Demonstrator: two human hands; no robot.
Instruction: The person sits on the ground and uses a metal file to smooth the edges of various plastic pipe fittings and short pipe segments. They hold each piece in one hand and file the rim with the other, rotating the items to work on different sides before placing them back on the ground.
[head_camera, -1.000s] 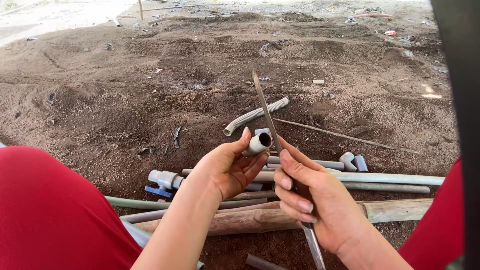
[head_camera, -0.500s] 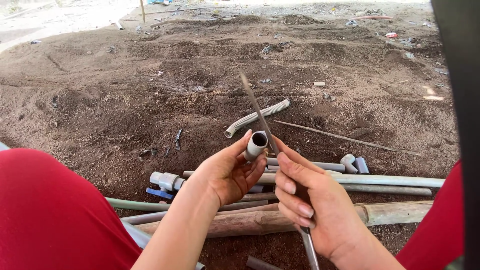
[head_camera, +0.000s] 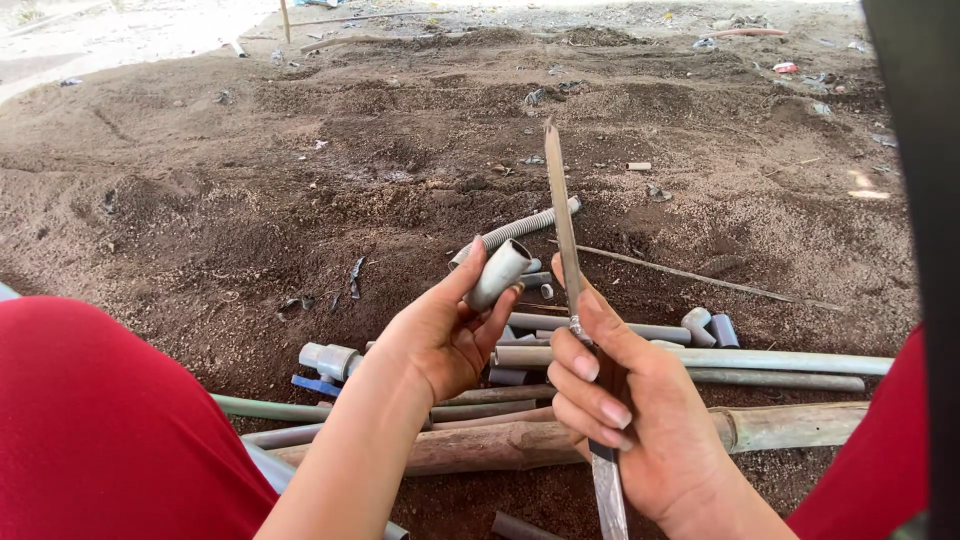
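Note:
My left hand (head_camera: 440, 335) grips a short grey pipe piece (head_camera: 498, 274), tilted with its end pointing up and to the right. My right hand (head_camera: 625, 410) is closed around a long thin metal blade (head_camera: 562, 225) that points up and away from me, its lower end sticking out below my fist. The blade stands just right of the pipe piece, close to it but apart. My red-clad legs frame the view on both sides.
On the dirt ground below my hands lie several grey pipes (head_camera: 760, 360), a wooden log (head_camera: 500, 445), small grey pipe fittings (head_camera: 705, 325), a fitting with a blue part (head_camera: 325, 365) and a corrugated grey hose (head_camera: 510, 232). A thin stick (head_camera: 700, 275) lies to the right.
The pipe piece has turned, so its open end no longer faces me. The blade has swung from leaning left to nearly upright, away from the pipe's mouth.

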